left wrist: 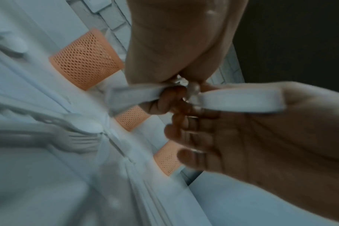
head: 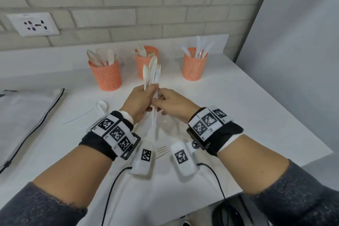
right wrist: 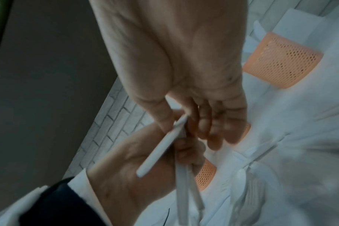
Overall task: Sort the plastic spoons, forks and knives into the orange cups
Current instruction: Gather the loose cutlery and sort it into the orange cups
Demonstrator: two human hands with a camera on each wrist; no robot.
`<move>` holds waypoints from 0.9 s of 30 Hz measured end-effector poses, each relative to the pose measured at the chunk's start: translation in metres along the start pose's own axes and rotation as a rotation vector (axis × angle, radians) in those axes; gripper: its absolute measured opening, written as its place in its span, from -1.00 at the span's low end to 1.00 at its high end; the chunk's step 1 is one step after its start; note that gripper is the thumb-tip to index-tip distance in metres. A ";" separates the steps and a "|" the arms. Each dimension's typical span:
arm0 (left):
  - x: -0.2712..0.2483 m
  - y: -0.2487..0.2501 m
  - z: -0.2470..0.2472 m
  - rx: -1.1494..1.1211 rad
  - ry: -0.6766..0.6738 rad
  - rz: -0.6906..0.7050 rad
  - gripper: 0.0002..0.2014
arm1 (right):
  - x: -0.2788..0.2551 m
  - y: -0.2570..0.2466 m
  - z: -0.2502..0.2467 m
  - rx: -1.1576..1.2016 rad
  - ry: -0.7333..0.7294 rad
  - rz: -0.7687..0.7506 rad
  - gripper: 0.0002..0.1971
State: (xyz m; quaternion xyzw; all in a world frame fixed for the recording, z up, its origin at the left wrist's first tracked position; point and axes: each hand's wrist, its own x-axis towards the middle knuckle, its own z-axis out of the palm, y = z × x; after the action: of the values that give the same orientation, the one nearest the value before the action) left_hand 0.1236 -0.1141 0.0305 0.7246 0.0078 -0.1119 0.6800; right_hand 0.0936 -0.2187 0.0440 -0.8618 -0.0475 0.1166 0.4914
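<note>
Three orange mesh cups stand along the back of the white table [head: 238, 108]: the left cup [head: 107, 75] holds spoons, the middle cup [head: 142, 63] forks, the right cup [head: 194, 66] knives. My left hand [head: 146, 94] grips an upright bundle of white cutlery [head: 152, 71] in front of the middle cup; a knife, a spoon and a fork tip show. My right hand [head: 161, 99] meets it from the right and pinches one white handle [right wrist: 161, 146] of the bundle. Below the hands, a spoon [head: 101, 105], a clear spoon [head: 167, 124] and a fork [head: 162, 150] lie loose on the table.
A white brick wall with a socket plate [head: 33, 24] runs behind the cups. A white cushion with black trim [head: 27, 115] lies at the left. The table edge [head: 293, 121] slants off at the right. Black cables [head: 113, 185] hang over the near edge.
</note>
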 end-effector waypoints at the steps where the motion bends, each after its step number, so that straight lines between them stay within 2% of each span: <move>1: 0.001 -0.001 -0.003 -0.004 0.015 -0.018 -0.75 | -0.002 0.002 -0.003 -0.036 -0.047 0.015 -0.72; 3: 0.002 -0.003 -0.007 -0.026 0.044 -0.050 -0.74 | -0.002 0.008 -0.011 -0.043 -0.087 0.085 -0.57; 5: 0.003 -0.003 -0.009 -0.068 0.048 -0.064 -0.74 | 0.002 0.017 -0.022 -0.167 -0.029 0.134 -0.49; 8: 0.003 0.002 -0.010 -0.108 0.016 -0.050 -0.75 | 0.004 0.044 -0.028 -0.755 0.062 0.292 -0.22; 10: 0.002 0.005 -0.010 -0.103 -0.019 -0.024 -0.74 | 0.000 0.062 -0.024 -0.960 0.021 0.408 -0.15; 11: 0.001 0.007 -0.011 -0.093 -0.034 -0.008 -0.73 | -0.001 0.068 -0.024 -0.986 -0.008 0.437 -0.19; 15: 0.001 0.010 -0.013 -0.066 -0.050 0.020 -0.74 | 0.003 0.078 -0.044 -0.941 -0.119 0.448 -0.64; 18: 0.000 0.011 -0.010 -0.061 -0.067 0.028 -0.74 | 0.000 0.084 -0.058 -0.989 -0.167 0.465 -0.75; 21: 0.000 0.011 -0.005 -0.055 -0.099 0.024 -0.73 | -0.009 0.090 -0.066 -1.019 -0.192 0.455 -0.78; 23: 0.000 0.010 -0.001 -0.044 -0.121 0.021 -0.72 | -0.013 0.097 -0.067 -0.999 -0.168 0.378 -0.79; 27: 0.000 0.005 0.008 0.020 -0.193 -0.037 -0.74 | -0.014 0.107 -0.067 -0.958 -0.195 0.238 -0.69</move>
State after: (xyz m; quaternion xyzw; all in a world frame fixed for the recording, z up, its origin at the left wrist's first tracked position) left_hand 0.1233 -0.1224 0.0354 0.7169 -0.0455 -0.1936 0.6682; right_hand 0.0935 -0.3320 -0.0130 -0.9751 -0.0429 0.2168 0.0171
